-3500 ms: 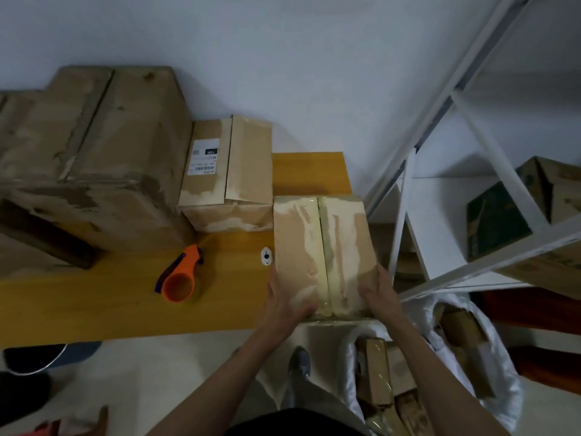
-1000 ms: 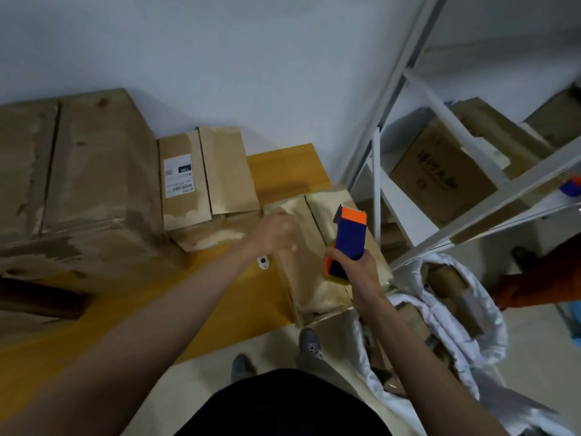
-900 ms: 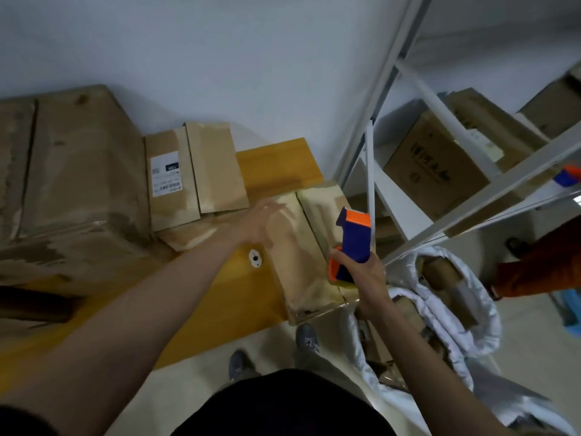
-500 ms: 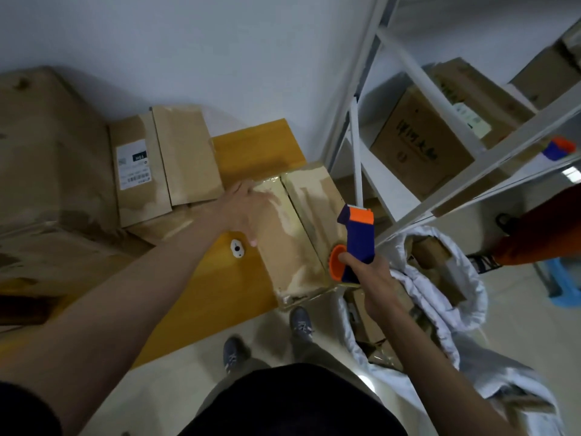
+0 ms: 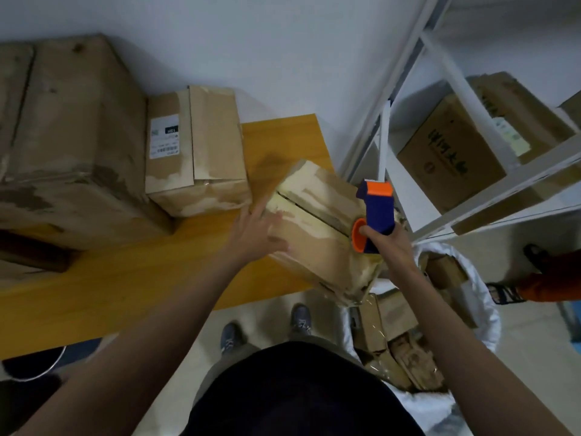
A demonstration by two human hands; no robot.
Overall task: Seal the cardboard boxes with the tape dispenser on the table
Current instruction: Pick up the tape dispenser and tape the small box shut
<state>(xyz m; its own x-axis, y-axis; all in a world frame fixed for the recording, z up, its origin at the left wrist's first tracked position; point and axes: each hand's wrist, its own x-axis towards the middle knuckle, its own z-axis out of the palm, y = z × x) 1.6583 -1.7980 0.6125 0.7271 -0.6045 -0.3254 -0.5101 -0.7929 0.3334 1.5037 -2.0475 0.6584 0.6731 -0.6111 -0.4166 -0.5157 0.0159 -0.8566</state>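
A worn cardboard box (image 5: 317, 225) lies turned at an angle on the right end of the yellow table (image 5: 125, 278), its near corner past the table's edge. My left hand (image 5: 259, 229) lies flat on its left flap, fingers straight. My right hand (image 5: 385, 242) grips the blue and orange tape dispenser (image 5: 375, 212) at the box's right end, where the seam between the flaps ends. A second box with a white label (image 5: 195, 149) stands behind, against the wall.
A large battered box (image 5: 69, 136) fills the table's left. White metal shelving (image 5: 471, 158) with cartons stands on the right. A white sack of small boxes (image 5: 408, 325) sits on the floor by my right arm. Another person's orange sleeve (image 5: 550, 281) shows at far right.
Since 3.5 s ago my right hand took up the tape dispenser from the table. The box has been turned clockwise and now lies at an angle; the dispenser moved to its right end.
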